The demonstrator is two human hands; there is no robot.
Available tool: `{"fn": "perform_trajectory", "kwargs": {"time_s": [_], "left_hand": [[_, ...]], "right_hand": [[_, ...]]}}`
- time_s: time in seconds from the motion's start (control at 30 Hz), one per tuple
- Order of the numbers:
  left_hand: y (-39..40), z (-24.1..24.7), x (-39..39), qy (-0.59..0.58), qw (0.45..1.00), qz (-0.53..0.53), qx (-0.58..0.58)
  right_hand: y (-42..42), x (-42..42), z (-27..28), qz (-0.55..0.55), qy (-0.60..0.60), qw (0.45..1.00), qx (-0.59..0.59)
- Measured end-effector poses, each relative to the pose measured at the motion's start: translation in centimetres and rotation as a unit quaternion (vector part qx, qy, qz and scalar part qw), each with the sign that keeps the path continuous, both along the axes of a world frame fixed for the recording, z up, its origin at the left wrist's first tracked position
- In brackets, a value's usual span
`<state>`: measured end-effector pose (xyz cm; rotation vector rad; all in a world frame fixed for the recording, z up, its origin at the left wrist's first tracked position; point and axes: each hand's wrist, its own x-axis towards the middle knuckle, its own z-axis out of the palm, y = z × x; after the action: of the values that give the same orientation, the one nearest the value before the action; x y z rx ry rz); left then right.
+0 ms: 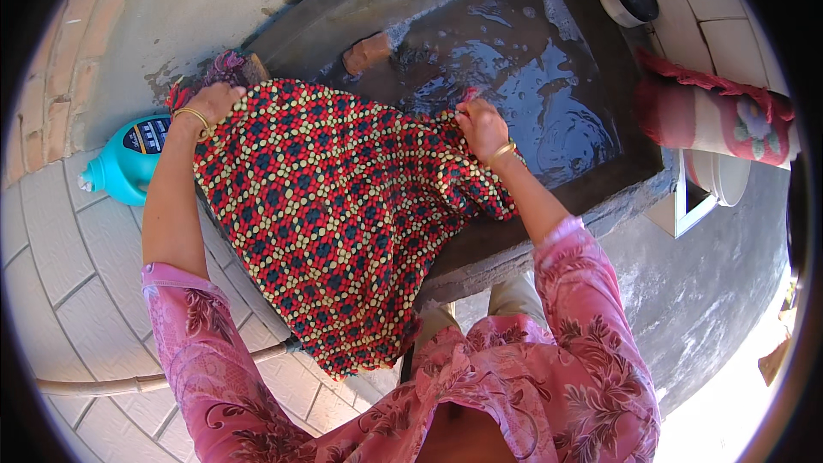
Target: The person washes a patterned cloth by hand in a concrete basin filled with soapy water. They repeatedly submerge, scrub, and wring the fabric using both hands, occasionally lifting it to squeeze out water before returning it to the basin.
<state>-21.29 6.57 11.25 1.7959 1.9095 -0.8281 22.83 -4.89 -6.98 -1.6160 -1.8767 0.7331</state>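
Observation:
A thick textile (334, 206) with a red, dark and pale yellow bobbled pattern is draped over the left side of a cement wash basin (488, 263). At its upper left corner, my left hand (212, 104) is closed on the cloth's edge. My right hand (481, 130) grips the bunched right part of the same textile, just above the dark, sudsy water (521, 77). From there the cloth hangs in folds inside the basin. Its near corner drapes over the front left edge, close to my body. A dark fringed bundle (225, 71) lies just beyond my left hand.
A turquoise detergent jug (125, 161) is beside my left forearm. A brick piece (368, 53) sits in the basin. A wooden pole (103, 386) crosses the paving at lower left. On the right are a rolled floral textile (714, 112), a white bucket (730, 177) and a cup (627, 0).

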Motion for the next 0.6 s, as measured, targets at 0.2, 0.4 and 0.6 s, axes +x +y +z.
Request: {"fn": "perform_trajectory", "kwargs": {"time_s": [0.2,0.4,0.6], "left_hand": [[-0.2,1.1,3.0,0.053,0.993,-0.034,-0.103],[-3.5,2.5,2.0,-0.088,0.991,-0.053,0.086],[-4.8,6.9,1.5,-0.146,0.926,-0.07,0.342]], "right_hand": [[2.9,-2.5,-7.7,0.189,0.018,0.92,-0.343],[2.4,-1.4,-4.5,0.253,-0.055,0.918,-0.301],[4.0,9.6,2.6,-0.085,0.211,0.961,-0.159]]}}
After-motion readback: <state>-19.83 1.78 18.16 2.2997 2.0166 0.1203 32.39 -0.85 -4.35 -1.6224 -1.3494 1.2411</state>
